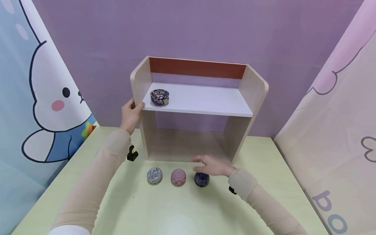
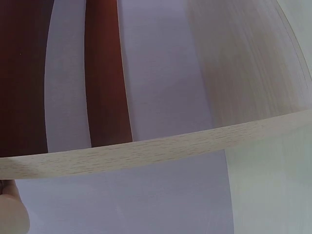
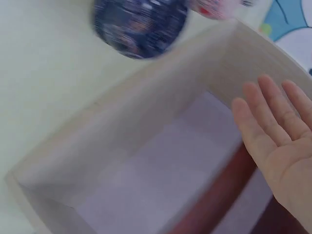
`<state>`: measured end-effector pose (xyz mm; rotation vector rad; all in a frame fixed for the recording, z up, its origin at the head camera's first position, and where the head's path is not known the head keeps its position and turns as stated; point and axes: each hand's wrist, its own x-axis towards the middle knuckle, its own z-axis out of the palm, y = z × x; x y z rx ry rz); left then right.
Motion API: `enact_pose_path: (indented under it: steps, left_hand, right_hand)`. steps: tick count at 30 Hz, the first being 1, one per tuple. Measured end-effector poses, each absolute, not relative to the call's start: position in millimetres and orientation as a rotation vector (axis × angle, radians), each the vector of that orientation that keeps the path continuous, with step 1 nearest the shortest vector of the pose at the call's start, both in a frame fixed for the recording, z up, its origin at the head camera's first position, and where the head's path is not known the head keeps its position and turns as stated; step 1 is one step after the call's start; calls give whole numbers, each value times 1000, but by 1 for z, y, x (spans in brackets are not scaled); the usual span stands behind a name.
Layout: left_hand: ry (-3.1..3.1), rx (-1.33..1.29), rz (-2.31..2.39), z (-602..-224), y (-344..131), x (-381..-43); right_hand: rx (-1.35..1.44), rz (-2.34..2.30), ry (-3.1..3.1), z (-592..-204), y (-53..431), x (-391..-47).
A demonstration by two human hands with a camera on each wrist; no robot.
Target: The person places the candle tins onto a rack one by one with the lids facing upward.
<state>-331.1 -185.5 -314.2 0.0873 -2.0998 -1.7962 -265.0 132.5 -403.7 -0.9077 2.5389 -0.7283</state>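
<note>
A small two-tier wooden shelf [image 1: 197,112] stands on the table, and my left hand [image 1: 130,116] grips its left side panel, thumb at the front edge. In the left wrist view, only part of that hand [image 2: 10,209] shows beside the panel's edge. Fingers spread and holding nothing, my right hand [image 1: 213,165] hovers by a dark blue patterned tin [image 1: 201,179] in front of the shelf. To its left sit a pink tin [image 1: 178,177] and a white-and-grey tin [image 1: 154,176]. Another dark floral tin [image 1: 160,97] rests on the upper board's left end.
The pale green table [image 1: 164,212] extends in front of the shelf. A purple backdrop [image 1: 194,29] hangs behind, with printed cloths at left [image 1: 50,107] and right [image 1: 332,137]. Small black devices sit at both wrists.
</note>
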Motion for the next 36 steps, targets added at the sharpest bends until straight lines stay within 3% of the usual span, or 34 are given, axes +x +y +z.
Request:
enact_pose_path:
  steps: [25,36]
  left_hand:
    - [-2089,106,-1806,-315,-185,-331]
    - [-2099,108,-1805,-313,-184,-330]
  right_hand:
    - [-1073,-670,2645,-459,150,-264]
    - [-1342,-130,2727,-454,148,-263]
